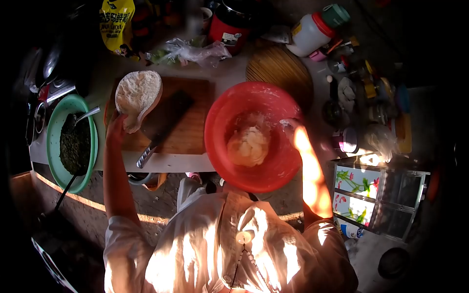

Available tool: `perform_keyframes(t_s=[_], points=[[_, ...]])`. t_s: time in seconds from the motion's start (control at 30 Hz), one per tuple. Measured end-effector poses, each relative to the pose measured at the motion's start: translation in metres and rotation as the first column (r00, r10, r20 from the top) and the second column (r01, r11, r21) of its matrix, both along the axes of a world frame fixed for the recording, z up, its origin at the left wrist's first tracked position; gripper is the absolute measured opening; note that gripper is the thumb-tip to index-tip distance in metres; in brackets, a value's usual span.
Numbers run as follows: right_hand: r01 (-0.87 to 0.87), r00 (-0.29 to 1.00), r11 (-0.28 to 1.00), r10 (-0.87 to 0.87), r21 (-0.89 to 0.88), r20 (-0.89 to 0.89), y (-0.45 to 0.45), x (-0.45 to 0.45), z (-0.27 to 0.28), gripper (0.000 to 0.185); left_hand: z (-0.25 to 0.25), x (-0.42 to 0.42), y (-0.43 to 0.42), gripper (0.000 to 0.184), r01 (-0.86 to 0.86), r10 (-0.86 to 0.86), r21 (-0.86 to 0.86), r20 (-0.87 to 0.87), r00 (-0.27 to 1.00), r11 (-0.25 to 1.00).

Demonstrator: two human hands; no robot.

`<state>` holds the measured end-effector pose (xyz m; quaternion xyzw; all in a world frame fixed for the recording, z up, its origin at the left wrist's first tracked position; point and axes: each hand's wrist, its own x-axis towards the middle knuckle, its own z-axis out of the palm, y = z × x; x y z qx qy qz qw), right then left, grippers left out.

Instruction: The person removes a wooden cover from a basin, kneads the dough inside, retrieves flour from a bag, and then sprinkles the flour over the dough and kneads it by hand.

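My left hand (pixel 118 128) is closed round the narrow end of a pale scoop (pixel 159 99) heaped with white flour (pixel 139 88). The scoop is above the left part of a wooden cutting board (pixel 183 141). A cleaver (pixel 168 119) with a dark blade lies across that board, its handle towards me. To the right stands a large red basin (pixel 220 105), holding a pale lump of dough (pixel 249 146) with loose flour around it. My right hand (pixel 291 127) grips the basin's right rim, its fingers bent inward and whitened with flour.
At the left, a green basin (pixel 54 122) holds dark chopped greens and a spoon (pixel 88 114). Behind are a yellow packet (pixel 117 27), a plastic bag (pixel 202 52), a red pot (pixel 228 34) and a round wooden board (pixel 278 68). Jars crowd the right side.
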<state>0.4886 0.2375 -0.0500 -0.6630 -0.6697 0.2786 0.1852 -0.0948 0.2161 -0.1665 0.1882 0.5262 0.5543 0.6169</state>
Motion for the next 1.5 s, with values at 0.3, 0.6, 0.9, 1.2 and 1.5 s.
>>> perform_keyframes(t_s=[0.3, 0.6, 0.9, 1.2, 1.5], points=[[-0.446, 0.741, 0.886, 0.444, -0.125, 0.504, -0.04, 0.039, -0.083, 0.044, 0.024, 0.068, -0.03, 0.051, -0.139, 0.286, 0.279, -0.958, 0.028, 0.95], [-0.361, 0.485, 0.808, 0.589, -0.466, 0.646, -0.04, 0.028, -0.088, 0.053, 0.082, 0.315, 0.078, 0.044, 0.482, 0.214, 0.205, -0.976, 0.037, 0.852], [-0.612, 0.541, 0.706, 0.702, -0.357, 0.462, -0.02, 0.049, -0.101, 0.039, 0.048, 0.329, 0.117, 0.045, 0.505, -0.217, -0.196, -0.976, -0.018, 0.841], [-0.709, 0.52, 0.651, 0.742, -0.27, 0.423, 0.011, 0.042, -0.102, 0.063, 0.056, 0.324, 0.118, 0.047, 0.587, -0.324, -0.222, -0.943, 0.073, 0.779], [-0.88, 0.235, 0.401, 0.834, -0.255, 0.499, 0.058, 0.031, -0.104, 0.055, 0.054, 0.328, 0.115, 0.047, 0.558, -0.246, -0.169, -0.967, 0.066, 0.812]])
